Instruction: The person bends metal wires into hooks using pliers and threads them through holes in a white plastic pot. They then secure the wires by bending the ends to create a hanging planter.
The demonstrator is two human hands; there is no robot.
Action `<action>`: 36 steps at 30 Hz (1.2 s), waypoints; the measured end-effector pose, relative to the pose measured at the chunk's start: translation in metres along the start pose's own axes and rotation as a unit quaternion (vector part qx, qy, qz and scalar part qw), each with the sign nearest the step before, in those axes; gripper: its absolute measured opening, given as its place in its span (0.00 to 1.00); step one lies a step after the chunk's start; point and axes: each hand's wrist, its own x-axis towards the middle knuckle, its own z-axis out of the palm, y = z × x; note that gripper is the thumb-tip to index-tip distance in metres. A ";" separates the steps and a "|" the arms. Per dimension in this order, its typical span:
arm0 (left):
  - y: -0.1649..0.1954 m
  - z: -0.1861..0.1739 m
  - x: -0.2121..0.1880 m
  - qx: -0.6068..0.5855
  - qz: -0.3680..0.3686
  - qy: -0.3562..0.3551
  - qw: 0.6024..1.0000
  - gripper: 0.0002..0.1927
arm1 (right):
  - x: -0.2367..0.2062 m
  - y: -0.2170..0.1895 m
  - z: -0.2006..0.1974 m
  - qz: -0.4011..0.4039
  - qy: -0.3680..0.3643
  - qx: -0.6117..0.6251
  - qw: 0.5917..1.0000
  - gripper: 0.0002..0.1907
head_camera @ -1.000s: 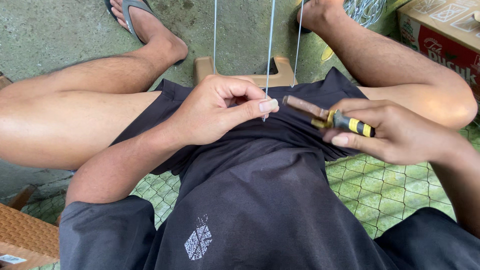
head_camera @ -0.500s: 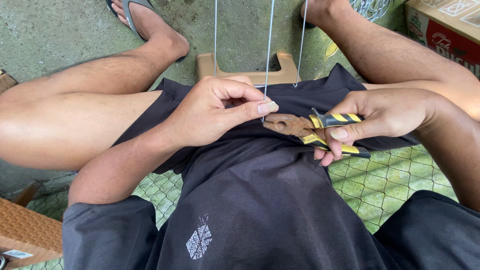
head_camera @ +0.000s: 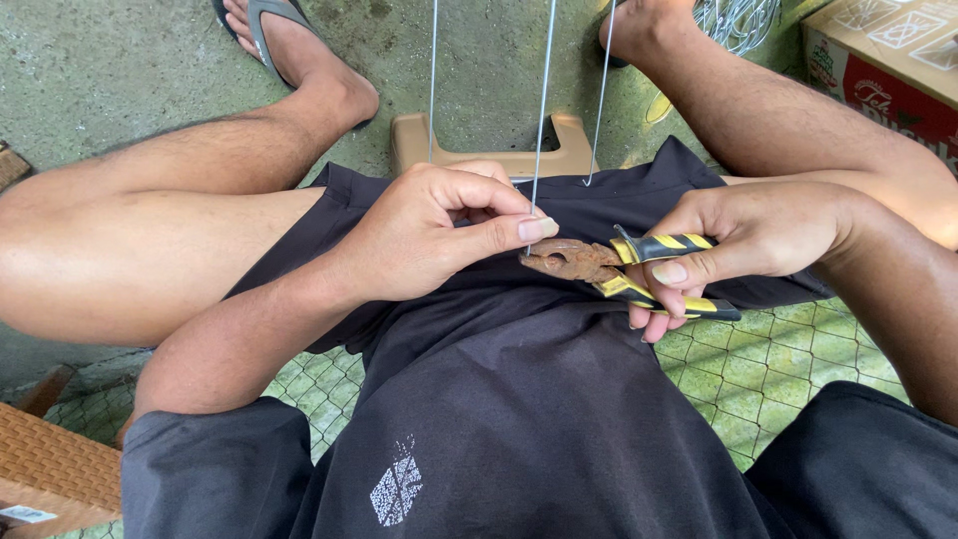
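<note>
My left hand pinches the lower end of a thin steel wire between thumb and forefinger, over my lap. My right hand grips rusty pliers by their black and yellow handles. The rusty jaws point left and meet the wire end right beside my left fingertips. Two more wires run up from my lap toward the top of the view, one on each side of the pinched one.
I sit on a tan plastic stool on a concrete floor, legs spread, a sandal on one foot. Green wire mesh lies under me. A red and tan cardboard box stands at the top right, a wicker piece at the bottom left.
My right hand has brought the pliers leftward and turned them, so the jaws now touch the wire end by my left fingertips. My left hand stayed in place.
</note>
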 end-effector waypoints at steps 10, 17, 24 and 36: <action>-0.004 0.001 -0.002 -0.017 -0.035 -0.005 0.999 0.10 | 0.008 -0.001 0.001 0.055 0.016 -0.031 0.998 0.25; -0.007 0.002 -0.001 -0.023 -0.016 -0.021 0.999 0.09 | 0.012 -0.019 0.013 0.133 0.079 -0.131 0.979 0.22; -0.006 0.001 0.001 0.009 -0.005 0.003 1.000 0.09 | 0.017 -0.031 0.027 0.185 0.152 -0.241 0.940 0.20; -0.008 0.000 0.004 -0.018 0.006 0.011 1.000 0.08 | 0.006 -0.023 0.041 -0.130 0.310 -0.499 0.799 0.11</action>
